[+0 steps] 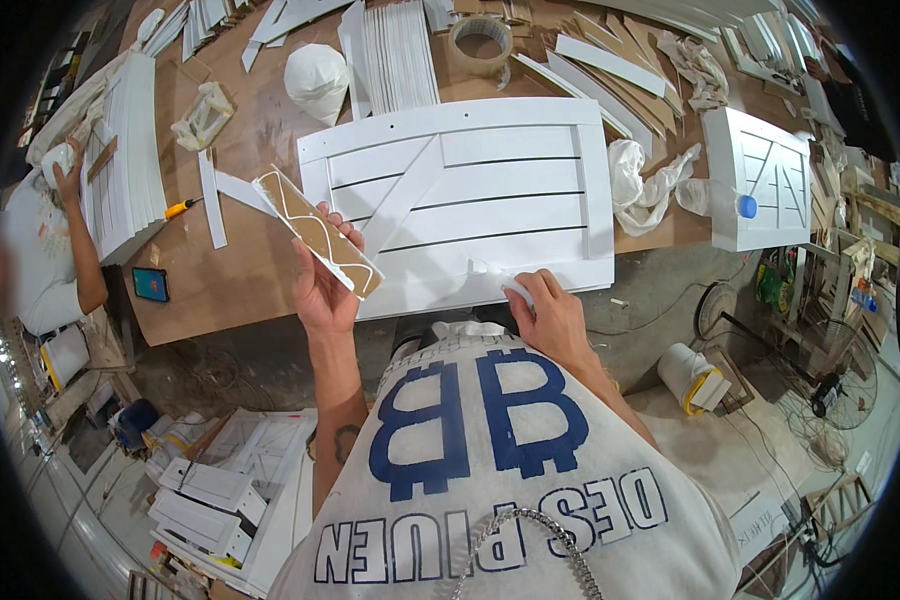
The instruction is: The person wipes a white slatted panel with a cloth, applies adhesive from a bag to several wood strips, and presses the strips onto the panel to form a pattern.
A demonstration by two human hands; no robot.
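My left hand (326, 281) holds a short strip of brown fibreboard (319, 232), its brown face turned up. A zigzag bead of white glue runs along that face, and the strip's edges are white. Behind the strip lies a white panel door (510, 195) with a diagonal brace and dark grooves between its boards. At the panel's front edge, my right hand (551, 307) grips a small white wad (520, 291); whether it is cloth or plastic I cannot tell. Left of the panel, two narrow white strips (211, 199) lie on the brown table (187, 300).
A cone-shaped white bag (316, 79), stacked white slats (399, 56) and a tape roll (480, 46) lie behind the panel. Left are an orange-handled tool (180, 208), a phone (151, 285) and another person's arm (82, 240). A smaller white panelled piece (757, 180) stands right.
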